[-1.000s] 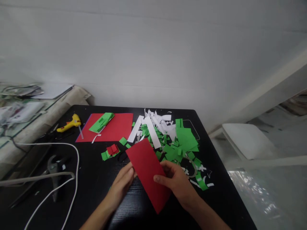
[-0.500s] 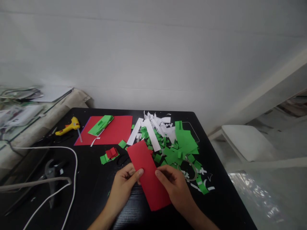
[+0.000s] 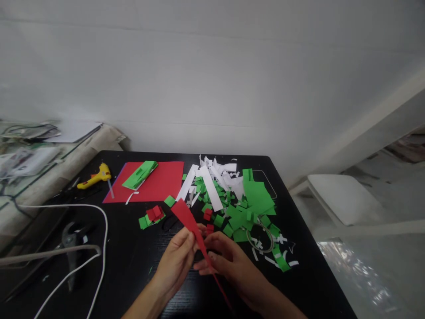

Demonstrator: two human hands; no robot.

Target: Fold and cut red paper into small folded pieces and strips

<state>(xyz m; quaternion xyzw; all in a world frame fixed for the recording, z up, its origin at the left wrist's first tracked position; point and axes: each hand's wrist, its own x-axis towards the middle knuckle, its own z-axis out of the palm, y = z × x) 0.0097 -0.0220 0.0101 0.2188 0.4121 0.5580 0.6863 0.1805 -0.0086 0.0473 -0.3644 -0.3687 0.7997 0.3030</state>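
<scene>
A red paper strip (image 3: 186,216) is held over the table, turned nearly edge-on to me. My left hand (image 3: 179,252) pinches it near its middle between thumb and fingers. Lower along the strip, my right hand (image 3: 229,261) has its fingers curled around the edge, thumb on the near side. Just beyond the hands lie small red paper pieces (image 3: 208,215), and scissors (image 3: 190,199) show partly under white paper strips (image 3: 211,188). To the left of the strip sits a small stack of red and green squares (image 3: 154,214).
Green paper scraps (image 3: 257,197) and a tape roll (image 3: 270,239) lie on the right of the black table (image 3: 126,248). At the back left are a red sheet (image 3: 169,179) and a yellow glue gun (image 3: 99,175). A white cable (image 3: 105,239) and pliers (image 3: 70,241) occupy the left.
The red strip has turned from face-on to nearly edge-on. My right hand has shifted its fingers around it, uncovering small red pieces behind. My left hand still holds it.
</scene>
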